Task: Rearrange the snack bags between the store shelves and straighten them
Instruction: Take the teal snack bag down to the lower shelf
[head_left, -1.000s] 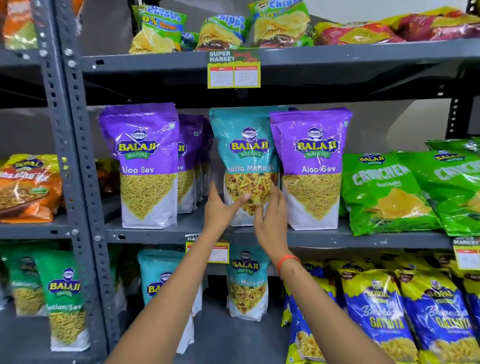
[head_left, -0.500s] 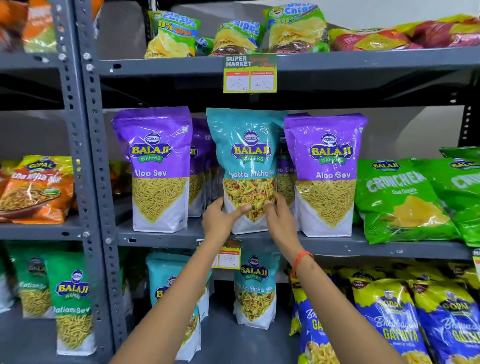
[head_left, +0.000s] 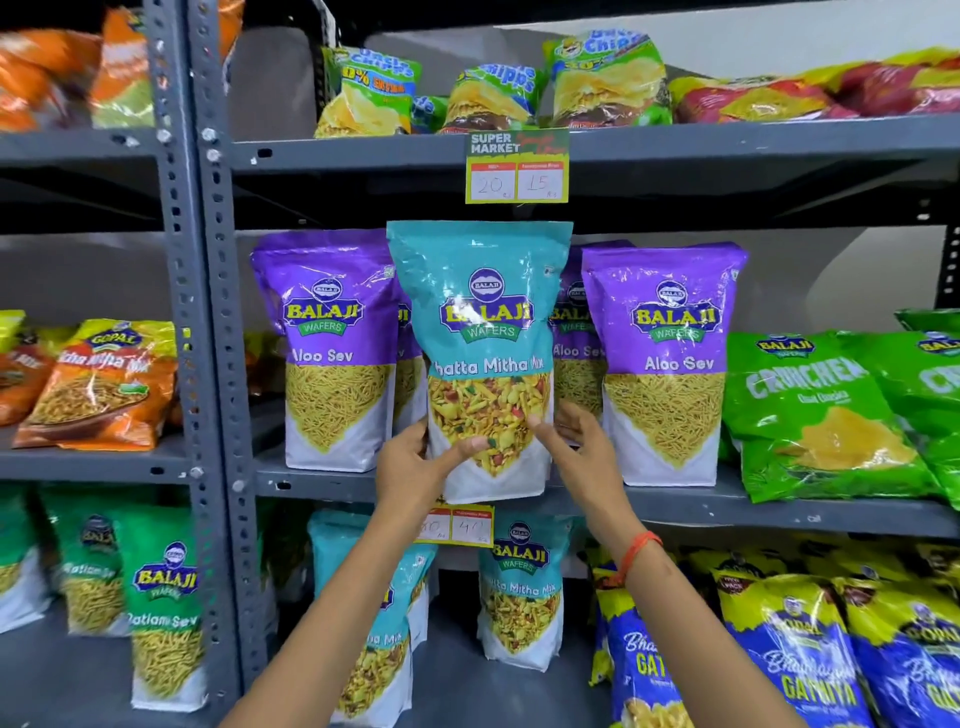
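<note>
Lifted clear of the middle shelf (head_left: 675, 506), the teal Khatta Mitha Mix pouch (head_left: 483, 332) now hangs in front of the row instead of standing in it as it did 1 second ago, its base just over the shelf lip and covering part of the yellow price tag (head_left: 457, 526).

Both hands hold it low. The left hand (head_left: 410, 467) has its thumb pressed across the clear window and its fingers behind; the right hand (head_left: 582, 447) pinches the opposite edge, thumb in front, fingers curled behind.

I judge the pouch light and soft-walled, a glossy film that could slip, with loose mix inside that shifts and crushes if squeezed. Gripping the lower corners keeps it upright; the sealed top band would be a firmer alternative.

2 purple Aloo Sev pouches (head_left: 332, 353) and (head_left: 667, 358) stand either side on the middle shelf, more behind them. On the lower shelf, matching teal pouches (head_left: 522, 592) stand, which looks like the proper home for the held one.
</note>
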